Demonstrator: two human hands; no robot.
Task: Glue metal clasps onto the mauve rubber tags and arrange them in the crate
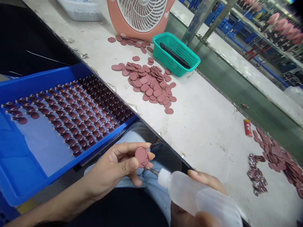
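Pinched between thumb and fingers of my left hand (123, 164) is a flat, reddish-brown oval disc (141, 156) with small dark marks near its lower edge. My right hand (203, 195) is wrapped round a translucent squeeze bottle (201, 198) with a white cap and a thin nozzle. The bottle lies tilted, its nozzle tip right by the disc's lower edge; whether they touch I cannot tell. Both hands are above my lap, in front of the table edge. A pile of similar discs (151, 82) is on the white table (201, 132).
At left, a blue tray (21, 170) holds rows of discs with small dark figures attached. A pink fan (142, 19), a green basket (176, 53) with a black object and a white basket (82, 11) stand behind. More discs (276, 154), small figure parts (257, 175) and a red lighter-sized packet (247, 128) lie right.
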